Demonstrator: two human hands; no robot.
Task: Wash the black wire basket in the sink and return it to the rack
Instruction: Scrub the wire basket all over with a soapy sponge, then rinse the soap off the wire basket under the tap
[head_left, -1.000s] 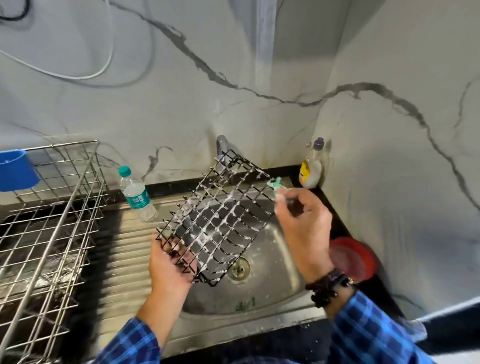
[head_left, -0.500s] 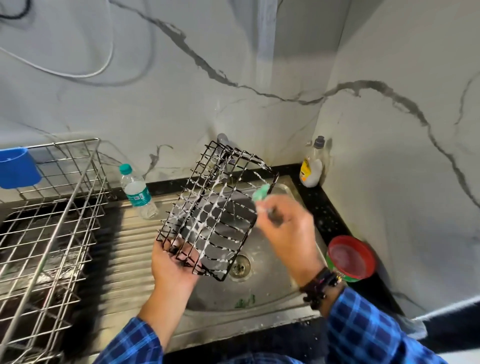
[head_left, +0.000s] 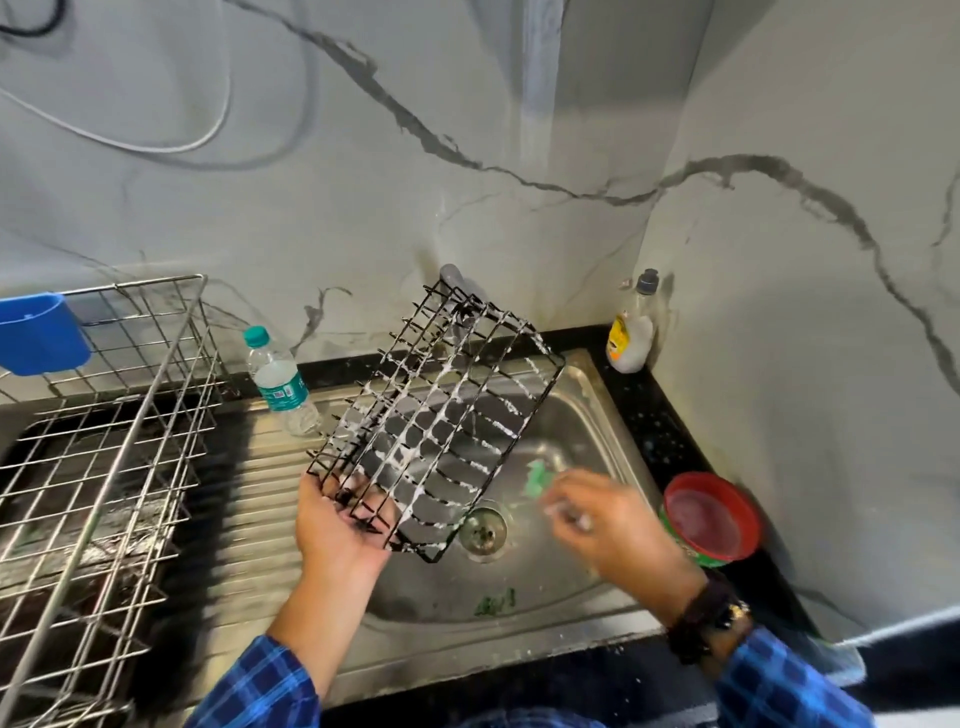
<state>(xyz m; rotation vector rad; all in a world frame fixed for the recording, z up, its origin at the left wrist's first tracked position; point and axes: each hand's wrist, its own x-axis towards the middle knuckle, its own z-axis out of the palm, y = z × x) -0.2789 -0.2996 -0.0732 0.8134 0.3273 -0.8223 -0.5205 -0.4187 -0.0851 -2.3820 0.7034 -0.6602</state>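
The black wire basket, streaked with white soap foam, is held tilted above the steel sink. My left hand grips its lower left corner from underneath. My right hand, blurred with motion, holds a green scrubber just right of the basket's lower edge, apart from the wires. The tap shows behind the basket's top corner. The steel wire rack stands on the drainboard at the left.
A blue cup hangs on the rack's back edge. A water bottle stands behind the drainboard. A dish soap bottle sits in the back right corner, and a red-lidded green tub is on the black counter at right.
The basket has rotated more upright in my left hand. My right hand with the scrubber has dropped from the basket's upper right side down to beside its lower edge.
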